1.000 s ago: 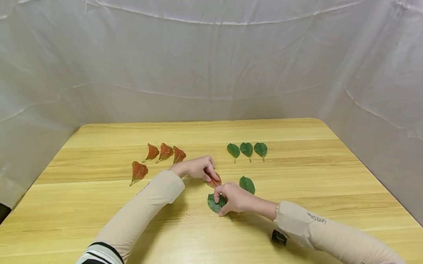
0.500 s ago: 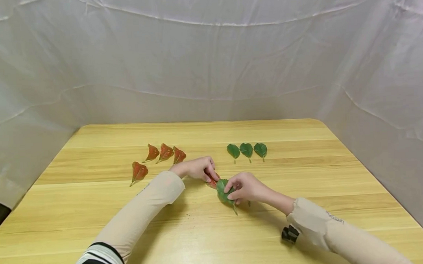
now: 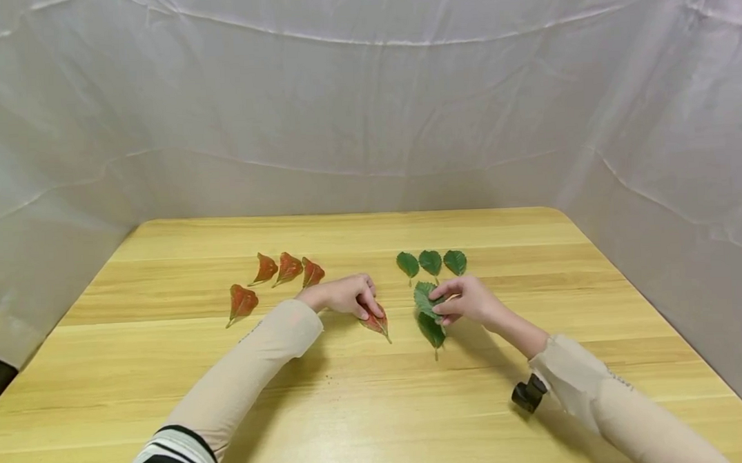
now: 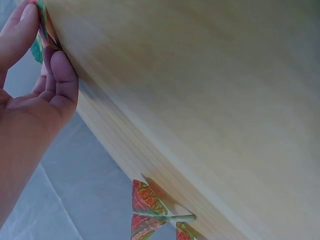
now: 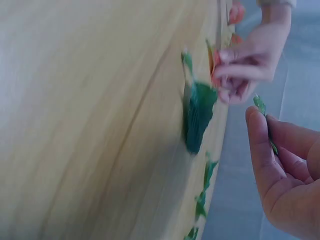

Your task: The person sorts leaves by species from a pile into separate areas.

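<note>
My left hand (image 3: 351, 296) pinches a red leaf (image 3: 376, 322) low at the middle of the table, its stem pointing toward me. In the left wrist view, thumb and fingers of the left hand (image 4: 42, 85) meet at the leaf's edge. My right hand (image 3: 469, 302) holds a green leaf (image 3: 425, 299) between thumb and fingers, raised above the table. Directly below and partly covered by it lies another green leaf (image 3: 432, 331). The right wrist view shows the held leaf (image 5: 259, 103) almost edge-on, apart from the table.
Three green leaves (image 3: 430, 262) lie in a row at the back right of the wooden table (image 3: 379, 424). Three red leaves (image 3: 290, 267) form a row at the back left, with a single red leaf (image 3: 243, 302) nearer. Pale cloth (image 3: 365, 107) hangs around the table.
My right hand has picked up the green leaf from beside the red one and carried it right and away from me. The left hand stays at the red leaf.
</note>
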Demonstrator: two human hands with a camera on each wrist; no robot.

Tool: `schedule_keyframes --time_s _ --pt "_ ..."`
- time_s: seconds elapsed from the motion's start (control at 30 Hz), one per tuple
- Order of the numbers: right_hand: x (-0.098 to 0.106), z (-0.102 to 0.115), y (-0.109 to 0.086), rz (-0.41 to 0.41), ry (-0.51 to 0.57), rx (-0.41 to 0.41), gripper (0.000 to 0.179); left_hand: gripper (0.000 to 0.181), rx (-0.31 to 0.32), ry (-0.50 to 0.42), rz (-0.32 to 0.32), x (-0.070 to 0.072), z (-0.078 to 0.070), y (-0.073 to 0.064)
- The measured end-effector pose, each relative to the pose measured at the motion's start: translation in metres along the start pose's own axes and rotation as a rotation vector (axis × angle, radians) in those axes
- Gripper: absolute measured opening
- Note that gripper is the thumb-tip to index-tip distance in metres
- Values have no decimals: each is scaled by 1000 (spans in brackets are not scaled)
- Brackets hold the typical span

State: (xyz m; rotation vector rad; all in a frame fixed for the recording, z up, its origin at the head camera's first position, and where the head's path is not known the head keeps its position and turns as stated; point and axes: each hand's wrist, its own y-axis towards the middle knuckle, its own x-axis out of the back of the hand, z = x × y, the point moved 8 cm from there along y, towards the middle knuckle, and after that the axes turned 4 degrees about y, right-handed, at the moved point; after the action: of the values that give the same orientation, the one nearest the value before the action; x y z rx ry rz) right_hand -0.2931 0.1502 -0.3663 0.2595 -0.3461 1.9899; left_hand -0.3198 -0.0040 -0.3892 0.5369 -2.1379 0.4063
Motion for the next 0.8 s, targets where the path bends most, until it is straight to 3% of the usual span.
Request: schedule_keyframes --time_s 0.13,0.37,0.6,0.8 --pt "10 -9 7 -49 18 -40 25 22 22 -12 -3 0 1 -1" --pt "15 -7 14 -41 63 1 22 23 0 4 -2 1 -1 -1" --pt "26 -20 20 -101 35 -98 30 22 -19 31 2 1 -4 -1" --pt "43 -30 22 -139 61 -123 33 22 -11 24 -2 2 -4 -2"
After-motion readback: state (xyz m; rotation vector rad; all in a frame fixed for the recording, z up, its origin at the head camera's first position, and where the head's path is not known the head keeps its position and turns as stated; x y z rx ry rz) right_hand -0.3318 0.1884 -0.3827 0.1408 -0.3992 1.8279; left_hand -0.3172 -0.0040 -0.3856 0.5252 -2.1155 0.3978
